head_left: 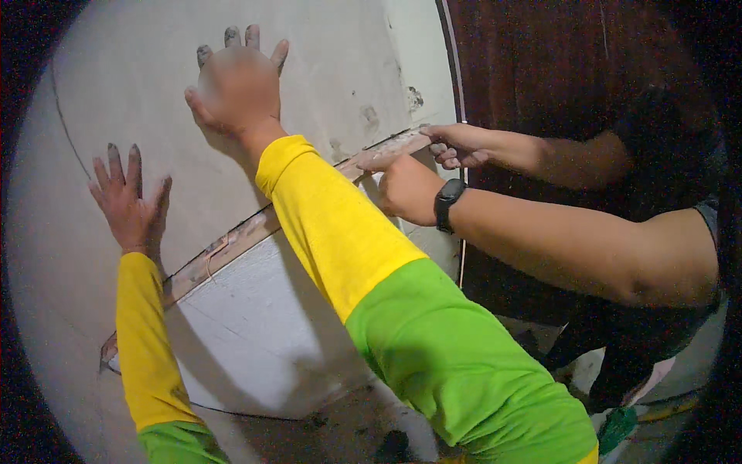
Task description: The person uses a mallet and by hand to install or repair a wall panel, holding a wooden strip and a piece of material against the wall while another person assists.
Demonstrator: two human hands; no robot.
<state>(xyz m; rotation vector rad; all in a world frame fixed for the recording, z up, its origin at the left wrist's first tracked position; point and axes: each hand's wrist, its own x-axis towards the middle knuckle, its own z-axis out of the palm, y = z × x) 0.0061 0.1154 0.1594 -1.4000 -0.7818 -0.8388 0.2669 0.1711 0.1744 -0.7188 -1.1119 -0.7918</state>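
A large pale grey board (332, 69) fills the upper part of the wall. My left hand (133, 205) lies against it on the left, fingers spread, with dark, dusty fingertips. Higher up and to the right, my right hand (238, 89) is pressed flat on the same board, its fingers also apart; the back of it is blurred. Neither hand holds anything. Below both hands a wooden strip (185, 282) runs slantwise along the board's lower edge, with a rough, plaster-marked face. Under the strip is a white panel (247, 332), partly shaded by my right arm.
At the right a person in dark clothes reaches in, one hand (456, 145) at the strip's far end and the other hand (413, 189), with a black wristband (448, 205), nearer me. Behind stands a dark brown door-like surface (525, 69). A thin crack (66, 127) marks the far left.
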